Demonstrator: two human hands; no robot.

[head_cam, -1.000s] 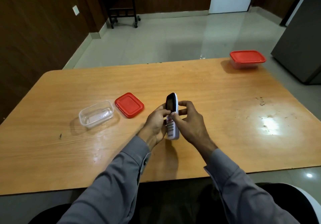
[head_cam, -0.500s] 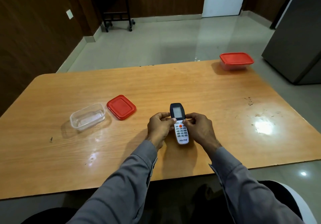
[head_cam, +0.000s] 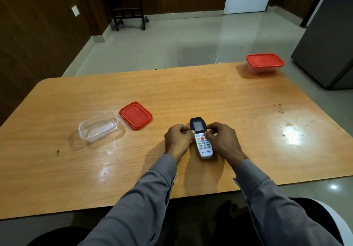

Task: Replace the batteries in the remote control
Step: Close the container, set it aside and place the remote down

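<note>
White remote [head_cam: 202,142] face-up on the table [head_cam: 229,102], our left hand [head_cam: 178,140] and right hand [head_cam: 222,140] pinching its sides with curled fingers.

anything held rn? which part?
Remote control, face up on the table; left hand and right hand pinch its sides just below the screen.

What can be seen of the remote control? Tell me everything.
The remote control is a slim bar that looks like plastic: a dark top with a blank grey screen, a white lower body with an orange button, rows of small keys and the word VOLTAS. It lies face up, top pointing away, near the front of the table. The left hand and right hand pinch its sides just below the screen.
</note>
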